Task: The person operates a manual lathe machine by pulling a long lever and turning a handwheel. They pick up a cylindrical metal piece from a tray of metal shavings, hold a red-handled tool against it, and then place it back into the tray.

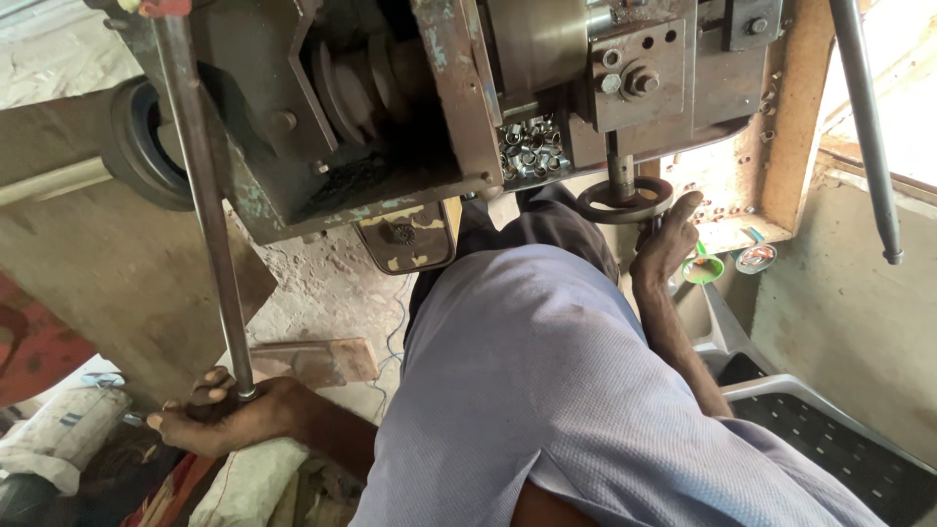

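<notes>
Head cam looks straight down the shirt at an old lathe-type machine (390,107). Left hand (220,415) is wrapped shut around the bottom end of a long steel lever rod (210,224) running up to the machine. Right hand (667,244) grips the small round handwheel (625,200), fingers half curled, just below a tray of small metal parts (532,146).

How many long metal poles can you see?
2. One long rod runs down the left side, its lower end gripped by the left hand. Another rod hangs at the far right, untouched. The machine may hide others.
</notes>
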